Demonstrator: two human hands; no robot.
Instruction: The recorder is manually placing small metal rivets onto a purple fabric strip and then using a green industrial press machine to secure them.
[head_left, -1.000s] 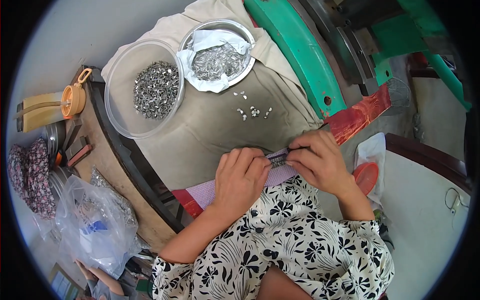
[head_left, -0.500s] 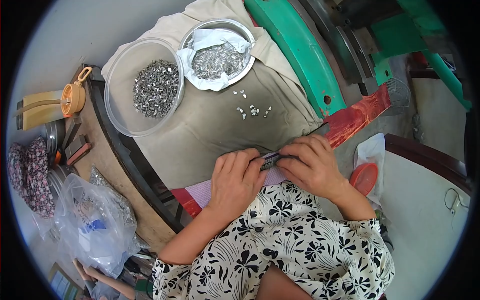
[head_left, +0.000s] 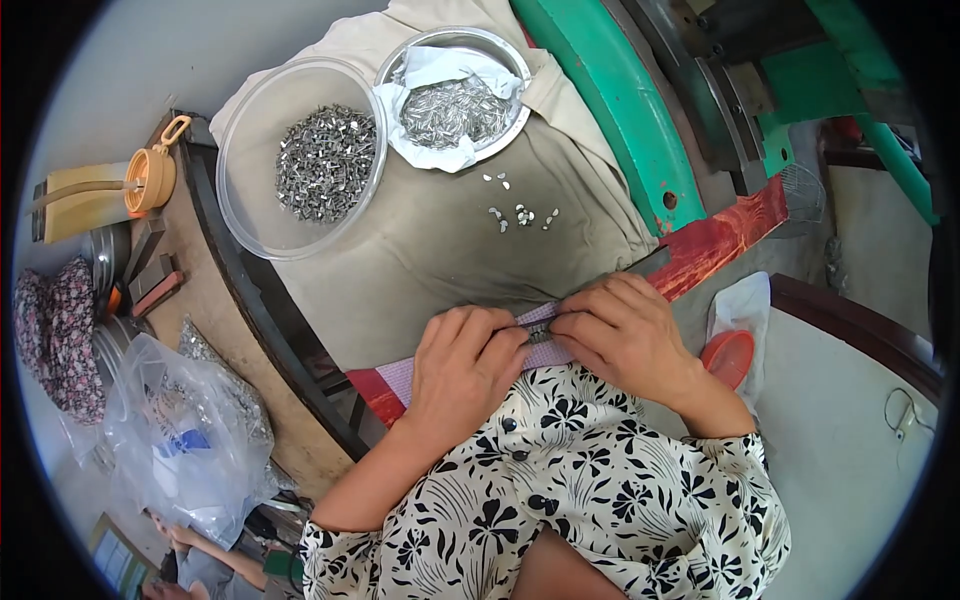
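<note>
At the near edge of the table, my left hand [head_left: 455, 362] and my right hand [head_left: 627, 326] face each other with bent fingers. Between them runs a narrow dark strip [head_left: 540, 334] with small greyish segments, pinched at either end. The fingers cover most of it, so its full length and exact kind are hidden. Under the hands lies a purple checked cloth [head_left: 550, 356]. Farther off, on an olive cloth [head_left: 430, 260], are several small shiny metal pieces [head_left: 524, 214].
A clear plastic tub [head_left: 228, 205] of small metal parts and a metal bowl [head_left: 522, 72], lined with white paper and holding slim shiny pieces, stand at the back. Green machinery [head_left: 625, 110] borders the right. Plastic bags [head_left: 185, 440] lie at left; another person [head_left: 215, 560] shows lower left.
The view has shifted slightly, moving the tub and bowl up and right in the picture. My fingers have shifted a little on the strip, and purple cloth now shows beyond it.
</note>
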